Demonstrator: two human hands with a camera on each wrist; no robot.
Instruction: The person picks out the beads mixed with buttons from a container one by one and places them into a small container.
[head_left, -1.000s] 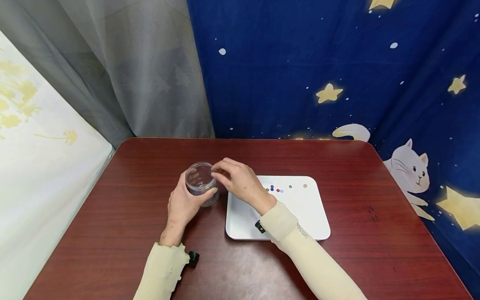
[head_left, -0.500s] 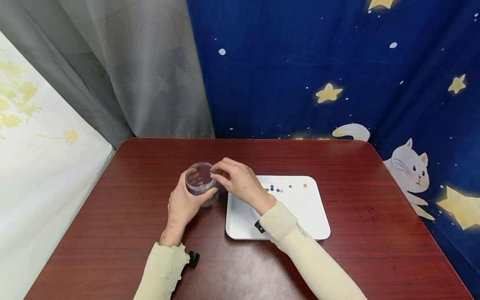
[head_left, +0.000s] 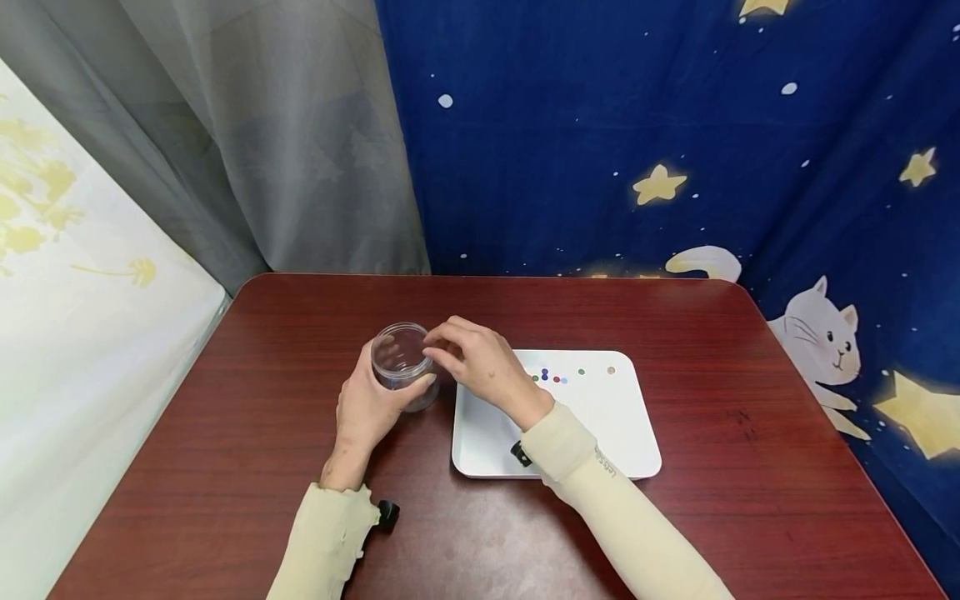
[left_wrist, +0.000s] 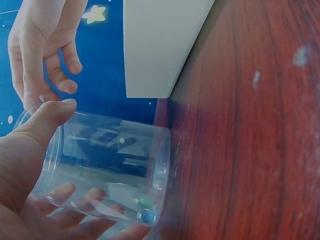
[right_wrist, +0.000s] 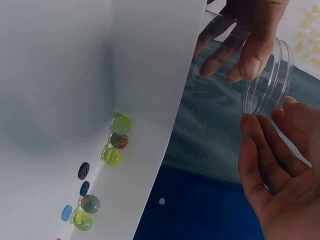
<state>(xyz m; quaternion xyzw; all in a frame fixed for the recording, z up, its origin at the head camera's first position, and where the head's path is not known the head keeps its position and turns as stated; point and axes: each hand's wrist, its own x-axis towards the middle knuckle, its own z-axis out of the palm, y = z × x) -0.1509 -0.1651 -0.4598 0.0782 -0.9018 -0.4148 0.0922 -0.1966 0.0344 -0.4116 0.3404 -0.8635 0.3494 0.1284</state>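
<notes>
Clear plastic jar stands upright on the dark red table, left of centre and well in from every table edge. The left hand grips it, thumb and fingers curled round the wall; in the left wrist view the thumb lies along the near side and the fingertips show through the plastic. Two small beads (one blue, one greenish) rest on the jar floor.

The right hand hovers at the jar's open mouth, fingers bent and loose, tips just beside the rim. The right wrist view shows the fingertips apart with nothing between them: nothing held. Whether they touch the rim cannot be told.

White tray lies just right of the jar, its left edge close beside the jar's base but apart from it. The right forearm crosses the tray's near left corner. A loose cluster of marbles and buttons sits along the tray's far edge; the right wrist view resolves green and reddish marbles and dark and blue buttons.

Open tabletop extends left of the jar, beyond both hands toward the far edge, and right of the tray. A grey curtain and a blue star-printed cloth hang behind the far edge.
</notes>
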